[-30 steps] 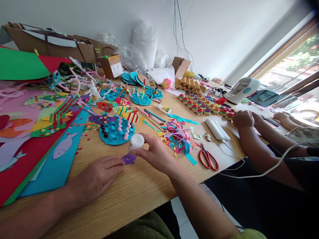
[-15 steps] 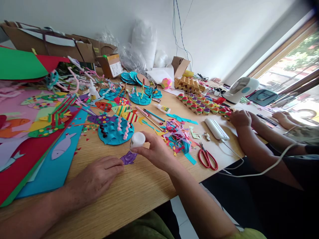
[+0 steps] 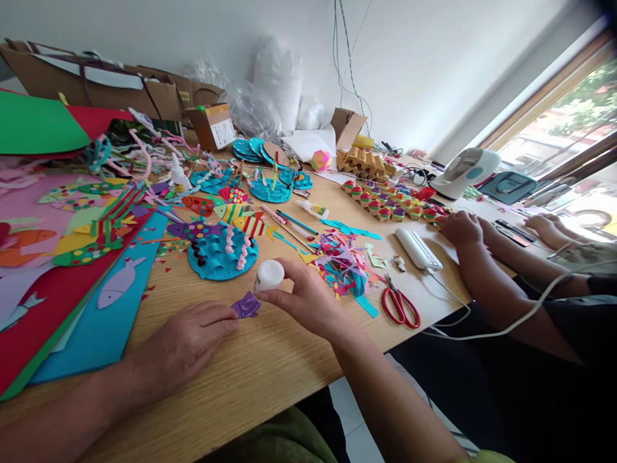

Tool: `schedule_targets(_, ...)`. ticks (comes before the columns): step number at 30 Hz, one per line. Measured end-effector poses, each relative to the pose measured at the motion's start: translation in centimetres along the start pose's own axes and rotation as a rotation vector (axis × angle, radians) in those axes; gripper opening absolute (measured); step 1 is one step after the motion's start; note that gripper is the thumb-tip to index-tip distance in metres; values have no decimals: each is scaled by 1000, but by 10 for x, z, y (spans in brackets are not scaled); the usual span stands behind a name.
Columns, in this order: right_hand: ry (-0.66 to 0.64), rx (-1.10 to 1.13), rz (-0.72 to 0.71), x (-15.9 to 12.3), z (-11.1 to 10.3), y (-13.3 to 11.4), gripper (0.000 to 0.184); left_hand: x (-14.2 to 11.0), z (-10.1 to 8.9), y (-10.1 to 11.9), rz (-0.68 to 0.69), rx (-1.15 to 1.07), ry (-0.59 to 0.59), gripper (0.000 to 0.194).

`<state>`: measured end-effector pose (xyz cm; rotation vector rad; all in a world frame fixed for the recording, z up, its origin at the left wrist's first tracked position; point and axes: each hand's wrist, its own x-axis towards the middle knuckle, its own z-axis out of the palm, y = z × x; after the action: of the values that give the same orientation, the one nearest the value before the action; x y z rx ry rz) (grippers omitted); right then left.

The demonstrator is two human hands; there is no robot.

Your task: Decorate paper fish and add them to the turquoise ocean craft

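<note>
In my right hand (image 3: 308, 296), thumb and fingers pinch a small white glue bottle (image 3: 269, 275), its round base turned up toward me and its tip hidden. Just below and left of it lies a purple paper fish (image 3: 247, 305) on the wooden table. The fingertips of my left hand (image 3: 195, 337) press on the fish's left end and cover part of it. Beyond my hands stands a round blue piece (image 3: 216, 257) with curly pink and dark strips, a dotted purple fish (image 3: 195, 231) at its back edge.
Red-handled scissors (image 3: 400, 305) and a heap of paper scraps (image 3: 344, 257) lie to the right, near a white device with a cable (image 3: 418, 249). Coloured sheets (image 3: 103, 321) cover the left side. Another person's hands (image 3: 463, 228) rest on the table at right.
My right hand has shifted slightly to the right with the glue bottle, uncovering a bit more of the purple fish. My left hand stays in place on the fish.
</note>
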<state>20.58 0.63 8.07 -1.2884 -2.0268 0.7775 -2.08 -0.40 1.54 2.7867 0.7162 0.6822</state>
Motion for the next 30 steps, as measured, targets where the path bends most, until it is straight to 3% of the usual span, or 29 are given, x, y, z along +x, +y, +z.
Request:
schedule_targets(6,-58,40,-48,2,10,-7,13,3,0,-1,70,11,40,27)
schedule_targets(11,-17,36,-34,5,10,-5,14,4,2,-1,60,48,56,28)
schedule_targets(19,-61,16,-72,8,14,-7,12,3,-1,1,49,38,51,29)
schedule_targets(25,-15,24,7,11,5,-5,12,-1,3,0,-9,4,41,29)
schedule_targets(30,-32,20,-26,7,6,-7,13,2,1,0,47,19,56,27)
